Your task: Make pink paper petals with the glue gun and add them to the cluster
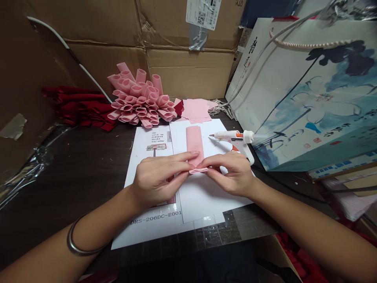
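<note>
Pinching the pink paper strip [194, 147] between their fingertips, the left hand [156, 181] and right hand [228, 175] are both half-closed, holding its rolled near edge just left of the hot glue gun [232, 137].

Left hand [159, 181] and right hand [228, 175] pinch pink paper [194, 143].

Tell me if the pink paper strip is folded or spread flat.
Partly folded: the pink paper strip lies flat, but its near end is turned over between the left hand and right hand.
</note>
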Tool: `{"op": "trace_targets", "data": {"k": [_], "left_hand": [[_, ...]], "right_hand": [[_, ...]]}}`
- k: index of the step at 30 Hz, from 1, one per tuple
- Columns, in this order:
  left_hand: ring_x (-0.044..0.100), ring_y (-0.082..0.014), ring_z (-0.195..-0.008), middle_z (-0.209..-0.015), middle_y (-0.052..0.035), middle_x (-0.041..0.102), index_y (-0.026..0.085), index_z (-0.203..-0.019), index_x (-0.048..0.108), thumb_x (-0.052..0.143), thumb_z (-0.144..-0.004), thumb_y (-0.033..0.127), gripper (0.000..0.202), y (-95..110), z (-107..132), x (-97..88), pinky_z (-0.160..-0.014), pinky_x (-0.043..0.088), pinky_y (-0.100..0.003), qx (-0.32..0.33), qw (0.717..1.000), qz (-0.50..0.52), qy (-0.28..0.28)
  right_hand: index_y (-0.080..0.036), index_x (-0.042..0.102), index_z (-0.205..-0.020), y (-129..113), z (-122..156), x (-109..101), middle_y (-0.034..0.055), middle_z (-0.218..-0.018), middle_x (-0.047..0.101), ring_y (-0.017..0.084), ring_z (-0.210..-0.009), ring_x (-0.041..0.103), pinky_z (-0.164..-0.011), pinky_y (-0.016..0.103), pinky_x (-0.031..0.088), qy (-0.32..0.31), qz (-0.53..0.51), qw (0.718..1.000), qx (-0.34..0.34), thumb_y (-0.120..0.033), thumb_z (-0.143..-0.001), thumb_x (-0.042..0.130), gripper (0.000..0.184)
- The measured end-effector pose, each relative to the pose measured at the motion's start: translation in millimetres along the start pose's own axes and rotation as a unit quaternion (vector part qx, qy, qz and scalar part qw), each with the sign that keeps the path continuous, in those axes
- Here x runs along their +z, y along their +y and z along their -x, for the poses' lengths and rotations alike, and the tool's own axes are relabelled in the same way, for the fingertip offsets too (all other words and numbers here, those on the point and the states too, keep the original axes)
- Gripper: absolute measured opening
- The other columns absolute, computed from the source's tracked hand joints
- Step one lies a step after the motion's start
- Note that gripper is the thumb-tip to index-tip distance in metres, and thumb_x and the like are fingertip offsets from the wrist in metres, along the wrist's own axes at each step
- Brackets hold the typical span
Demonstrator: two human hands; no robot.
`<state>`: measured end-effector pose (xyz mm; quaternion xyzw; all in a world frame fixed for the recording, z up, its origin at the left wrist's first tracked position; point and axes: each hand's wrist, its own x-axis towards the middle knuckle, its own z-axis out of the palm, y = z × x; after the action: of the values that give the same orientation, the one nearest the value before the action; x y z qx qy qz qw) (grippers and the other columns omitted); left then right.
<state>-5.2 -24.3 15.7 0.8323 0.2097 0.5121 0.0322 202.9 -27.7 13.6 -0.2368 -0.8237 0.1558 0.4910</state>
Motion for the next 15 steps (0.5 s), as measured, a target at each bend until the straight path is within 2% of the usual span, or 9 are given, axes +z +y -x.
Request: {"op": "trace_targets", "data": {"k": [4, 11, 15], "left_hand": [[0.075, -0.0155, -0.079, -0.103, -0.0065, 0.075, 0.02, -0.089, 0.071, 0.069, -0.08, 0.008, 0.014, 1.0, -1.3, -2.1, -0.061, 0.06, -0.017, -0.005, 1.0, -0.011, 0.001], [0.075, -0.0157, -0.081, -0.102, -0.0088, 0.075, 0.018, -0.085, 0.071, 0.071, -0.079, 0.007, 0.013, 1.1, -1.1, -3.9, -0.062, 0.059, -0.017, 0.011, 1.0, 0.004, -0.005], [0.075, -0.0143, -0.079, -0.103, -0.0064, 0.075, 0.02, -0.086, 0.071, 0.07, -0.079, 0.007, 0.014, 0.3, 0.4, -2.3, -0.062, 0.059, -0.016, 0.006, 1.0, -0.009, 0.005]], "right_hand": [[-0.016, 0.069, -0.087, -1.1, -0.1, -0.1, 0.0008, -0.072, 0.075, 0.008, -0.044, 0.057, -0.042, 0.02, 0.043, 0.008, -0.008, 1.0, -0.008, -0.006, -0.082, 0.063, 0.013], [-0.017, 0.069, -0.084, -0.8, 1.0, -0.7, -0.0005, -0.064, 0.073, 0.008, -0.041, 0.055, -0.04, 0.02, 0.042, 0.004, 0.02, 1.0, -0.015, -0.008, -0.083, 0.062, 0.012], [-0.017, 0.07, -0.084, -0.4, 1.2, -0.8, 0.0008, -0.067, 0.074, 0.009, -0.045, 0.059, -0.042, 0.02, 0.044, 0.002, 0.014, 1.0, -0.002, -0.008, -0.083, 0.063, 0.011]]}}
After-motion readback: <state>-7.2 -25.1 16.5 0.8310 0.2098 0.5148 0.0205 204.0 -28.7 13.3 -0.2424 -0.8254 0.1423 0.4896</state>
